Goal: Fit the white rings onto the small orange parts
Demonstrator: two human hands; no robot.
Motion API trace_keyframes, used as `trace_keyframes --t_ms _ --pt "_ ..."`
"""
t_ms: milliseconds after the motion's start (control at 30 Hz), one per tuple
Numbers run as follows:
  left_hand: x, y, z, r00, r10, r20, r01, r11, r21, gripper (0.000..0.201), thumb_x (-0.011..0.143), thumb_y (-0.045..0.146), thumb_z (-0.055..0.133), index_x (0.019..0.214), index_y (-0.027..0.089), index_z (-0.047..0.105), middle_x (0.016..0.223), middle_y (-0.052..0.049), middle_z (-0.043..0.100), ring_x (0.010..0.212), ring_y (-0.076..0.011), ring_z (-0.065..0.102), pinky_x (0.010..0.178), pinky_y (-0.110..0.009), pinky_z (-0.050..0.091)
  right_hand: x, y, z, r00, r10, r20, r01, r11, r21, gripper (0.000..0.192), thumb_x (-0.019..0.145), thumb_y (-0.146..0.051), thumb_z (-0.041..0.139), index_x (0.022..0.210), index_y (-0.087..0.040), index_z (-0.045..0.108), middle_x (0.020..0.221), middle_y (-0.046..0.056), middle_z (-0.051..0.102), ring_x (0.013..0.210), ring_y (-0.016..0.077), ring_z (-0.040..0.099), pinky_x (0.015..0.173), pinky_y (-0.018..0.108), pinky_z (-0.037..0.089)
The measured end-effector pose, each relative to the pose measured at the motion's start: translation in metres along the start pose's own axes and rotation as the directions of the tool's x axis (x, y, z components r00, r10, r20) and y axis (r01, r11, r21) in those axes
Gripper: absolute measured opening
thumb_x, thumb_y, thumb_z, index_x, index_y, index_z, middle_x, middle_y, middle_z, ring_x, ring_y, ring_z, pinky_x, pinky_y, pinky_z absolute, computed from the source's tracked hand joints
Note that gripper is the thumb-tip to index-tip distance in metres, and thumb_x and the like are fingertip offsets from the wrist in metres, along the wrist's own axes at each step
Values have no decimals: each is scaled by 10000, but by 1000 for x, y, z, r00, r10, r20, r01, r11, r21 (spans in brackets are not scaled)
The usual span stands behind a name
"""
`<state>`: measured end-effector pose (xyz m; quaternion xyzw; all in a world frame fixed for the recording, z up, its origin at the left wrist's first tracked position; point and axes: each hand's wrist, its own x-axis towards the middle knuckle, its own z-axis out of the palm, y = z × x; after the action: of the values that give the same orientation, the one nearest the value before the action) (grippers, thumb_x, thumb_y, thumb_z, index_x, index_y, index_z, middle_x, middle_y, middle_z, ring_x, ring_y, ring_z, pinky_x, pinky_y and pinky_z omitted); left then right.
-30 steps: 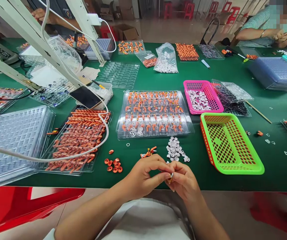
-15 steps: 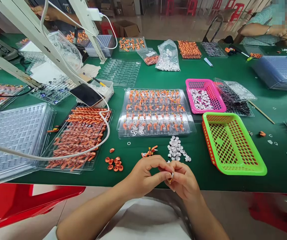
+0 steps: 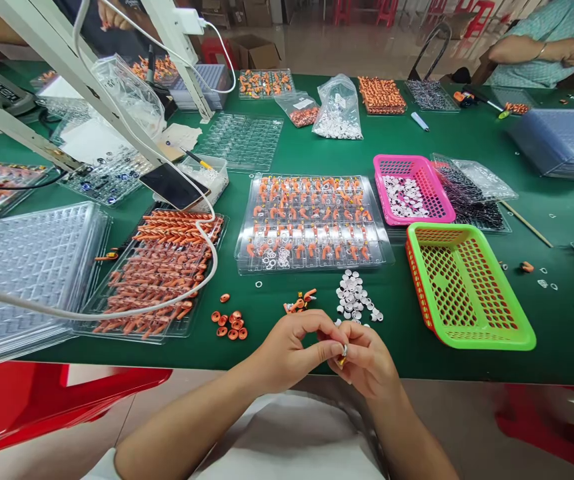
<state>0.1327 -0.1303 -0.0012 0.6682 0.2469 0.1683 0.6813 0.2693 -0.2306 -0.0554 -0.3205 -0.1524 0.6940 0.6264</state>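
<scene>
My left hand and my right hand meet at the table's near edge, fingers pinched together. Between their fingertips is a small part with a white ring-like piece and a yellowish end; the fingers cover most of it. Just beyond my hands lie a pile of small white discs and a few orange curved parts. Left of them are several copper-coloured cups. Farther back, a clear tray holds rows of orange curved parts, with loose white rings in its near left corner.
On the right stand a green basket and a pink basket with white pieces. At the left, a tray of orange parts sits beside stacked clear trays. A white cable loops over it. Another person sits across the table.
My hands hold nearly the same pose. The small part between my fingers has turned slightly, showing more of its white and yellowish surface. The view has shifted a little.
</scene>
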Motion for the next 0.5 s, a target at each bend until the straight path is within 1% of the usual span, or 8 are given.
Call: trace_keyframes --t_ms 133,233,333,500 --pt "-2 1 0 1000 5 15 -5 1000 11 124 871 245 638 849 147 711 813 -47 663 760 -147 608 736 -271 467 0 0 -1 1000 -2 9 2 1000 0 270 733 -327 773 699 -154 569 579 -29 523 424 66 450 374 161 330" --pt "-2 1 0 1000 -13 19 13 1000 1 122 875 241 629 858 146 705 825 -50 661 772 -152 613 746 -277 473 0 1 -2 1000 -7 7 7 1000 -12 280 735 -335 775 698 -155 563 574 -27 528 427 68 442 375 164 337" --pt "-1 1 0 999 -32 15 32 999 -6 122 863 245 641 850 143 706 829 -54 660 779 -159 615 747 -284 479 1 2 -2 1000 -6 4 6 1000 -14 280 733 -338 776 701 -156 565 572 -26 528 430 70 438 376 166 337" --pt "0 1 -2 998 -45 43 46 998 -31 123 844 252 666 852 137 711 824 -55 656 767 -158 619 747 -286 491 0 3 -3 1000 -3 0 3 1000 -1 259 728 -329 778 703 -158 585 593 -20 529 460 80 459 382 163 341"
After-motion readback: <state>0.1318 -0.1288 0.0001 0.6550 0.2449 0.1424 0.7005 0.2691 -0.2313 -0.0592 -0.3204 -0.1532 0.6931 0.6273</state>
